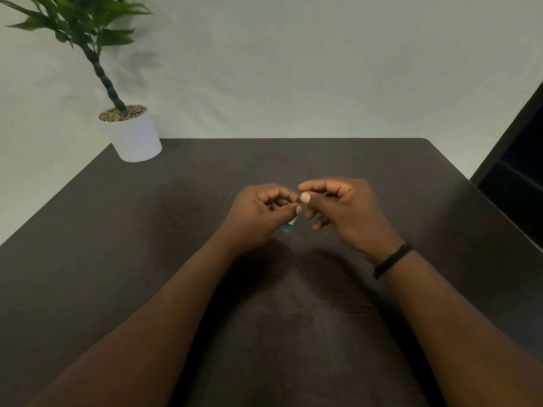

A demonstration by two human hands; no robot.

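Observation:
A small slim object with a blue lower end (288, 226) is held above the middle of the dark table (147, 230). My left hand (261, 214) pinches it between thumb and curled fingers, and most of its length is hidden behind that thumb. My right hand (340, 207) meets it from the right, its thumb and forefinger pinching the object's dark top end. What the object is cannot be told. A black band sits on my right wrist.
A white pot (133, 136) with a green plant stands at the table's far left corner. A dark piece of furniture (517, 177) stands beyond the right edge. A pale wall runs behind the table.

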